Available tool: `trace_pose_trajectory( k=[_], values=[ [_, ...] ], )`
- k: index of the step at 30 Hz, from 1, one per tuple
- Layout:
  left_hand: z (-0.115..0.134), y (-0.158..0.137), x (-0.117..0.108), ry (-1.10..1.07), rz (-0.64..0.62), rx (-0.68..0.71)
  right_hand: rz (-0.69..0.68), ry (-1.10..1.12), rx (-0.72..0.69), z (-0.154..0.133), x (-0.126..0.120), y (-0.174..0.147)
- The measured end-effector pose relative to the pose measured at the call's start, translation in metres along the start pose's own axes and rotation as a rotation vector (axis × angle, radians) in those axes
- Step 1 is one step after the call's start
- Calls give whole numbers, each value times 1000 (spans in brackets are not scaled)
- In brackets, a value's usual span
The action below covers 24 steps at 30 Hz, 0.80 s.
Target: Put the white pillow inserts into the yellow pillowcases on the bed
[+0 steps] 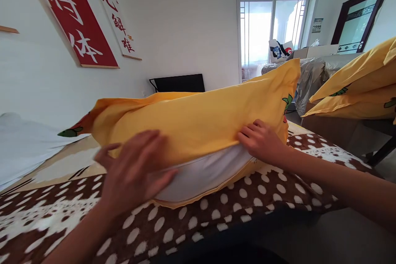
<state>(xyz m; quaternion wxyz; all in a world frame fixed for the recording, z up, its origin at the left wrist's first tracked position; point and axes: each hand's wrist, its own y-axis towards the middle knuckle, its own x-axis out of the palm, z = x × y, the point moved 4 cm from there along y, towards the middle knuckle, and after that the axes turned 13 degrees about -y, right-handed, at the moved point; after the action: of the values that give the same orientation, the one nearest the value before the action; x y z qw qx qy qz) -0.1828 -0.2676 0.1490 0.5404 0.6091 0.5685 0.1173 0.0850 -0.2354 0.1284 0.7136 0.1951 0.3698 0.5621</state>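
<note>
On my feed, the pillow (210, 169) lies on the blanket (173, 231), mostly inside its case (192, 128); I judge only the gaping edge unfinished. My right hand (258, 140) grips that edge; my left hand (133, 165) spreads its fingers, blurred, contact unclear.

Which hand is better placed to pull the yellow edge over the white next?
Probably the right hand: its fingers rest on the yellow cover at its open edge. The left hand, blurred, has its fingers spread.
</note>
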Motion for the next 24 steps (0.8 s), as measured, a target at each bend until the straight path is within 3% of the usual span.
trace_pose_trajectory(
  k=[3,7,12,17,20,24],
  values=[
    [29,-1,23,61,-77,122,-242,79,-34,-9,1,8],
    [22,7,53,163,-43,33,-463,188,-169,-16,-5,19],
    [10,15,73,223,-32,-2,-486,240,-321,-20,-3,17],
    [12,19,91,222,-90,22,-521,278,-517,-45,18,-2],
    [12,21,101,196,-140,52,-557,259,-517,-53,35,-5],
    [5,14,100,109,-208,113,-571,284,-401,-36,56,1]
  ],
)
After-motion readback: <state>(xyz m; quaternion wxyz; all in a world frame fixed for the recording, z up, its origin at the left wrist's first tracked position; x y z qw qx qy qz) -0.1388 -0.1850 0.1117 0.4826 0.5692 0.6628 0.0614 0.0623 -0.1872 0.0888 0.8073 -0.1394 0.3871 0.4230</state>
